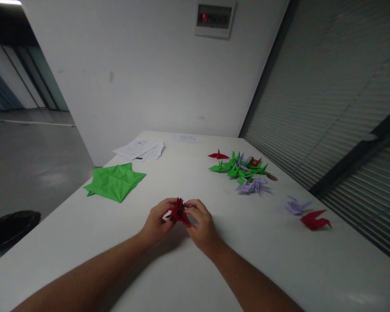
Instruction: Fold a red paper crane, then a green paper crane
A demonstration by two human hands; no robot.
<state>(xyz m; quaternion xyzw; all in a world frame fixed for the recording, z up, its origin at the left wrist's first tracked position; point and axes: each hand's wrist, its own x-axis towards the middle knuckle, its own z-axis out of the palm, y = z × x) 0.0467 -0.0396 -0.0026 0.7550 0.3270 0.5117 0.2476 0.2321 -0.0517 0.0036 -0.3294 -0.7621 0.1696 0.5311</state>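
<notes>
A small red origami crane (pixel 178 211), folded from paper, is held between both hands just above the white table (pixel 117 242). My left hand (pixel 158 222) pinches its left side with thumb and fingers. On the opposite side, my right hand (pixel 199 223) is closed on it, with fingertips at the paper's edge. Some of the crane's folds are hidden behind the fingers.
Creased green paper sheets (pixel 117 181) lie on the left, with printed papers (pixel 141 149) behind them. Several green origami cranes (pixel 238 168) are heaped at the right among purple and red ones. Nearer sit a purple crane (pixel 297 206) and a red crane (pixel 314 221). A black-lined bin (pixel 13 225) stands left.
</notes>
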